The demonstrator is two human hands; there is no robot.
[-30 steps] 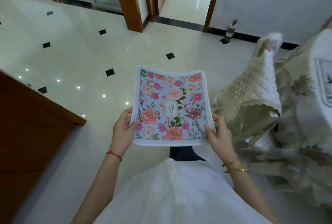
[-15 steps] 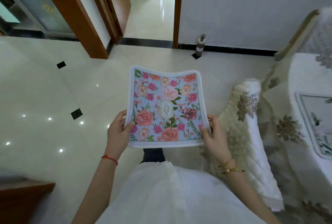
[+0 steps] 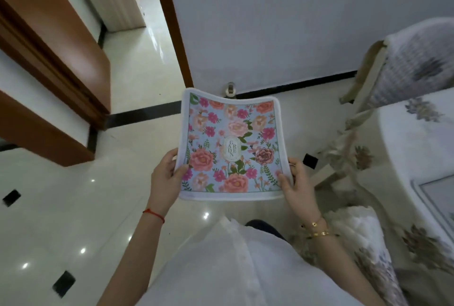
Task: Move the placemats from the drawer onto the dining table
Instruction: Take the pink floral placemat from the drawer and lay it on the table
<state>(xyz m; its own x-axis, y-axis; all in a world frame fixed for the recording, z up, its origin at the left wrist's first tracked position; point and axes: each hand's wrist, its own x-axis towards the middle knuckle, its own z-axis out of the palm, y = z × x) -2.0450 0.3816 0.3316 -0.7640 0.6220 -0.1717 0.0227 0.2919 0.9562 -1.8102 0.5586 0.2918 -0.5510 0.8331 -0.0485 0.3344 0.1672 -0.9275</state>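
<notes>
The floral placemat (image 3: 232, 146) is roughly square, with pink and coral flowers on pale blue, a white border and a small oval label at its centre (lettering too small to read surely). It is held face up above the floor, sagging slightly along its middle. A second placemat (image 3: 436, 201) lies flat at the right edge on the cloth-covered worktop (image 3: 412, 138).

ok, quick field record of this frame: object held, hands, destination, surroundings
held: floral placemat, in the air over the floor, edges bowed up
left hand: grips the placemat's left edge, thumb on top
right hand: grips its right edge, thumb on top
destination: dining table at right under a floral cloth; another mat already lies on it
near table: covered chair
floor: glossy tiled floor
drawer: not in view
</notes>
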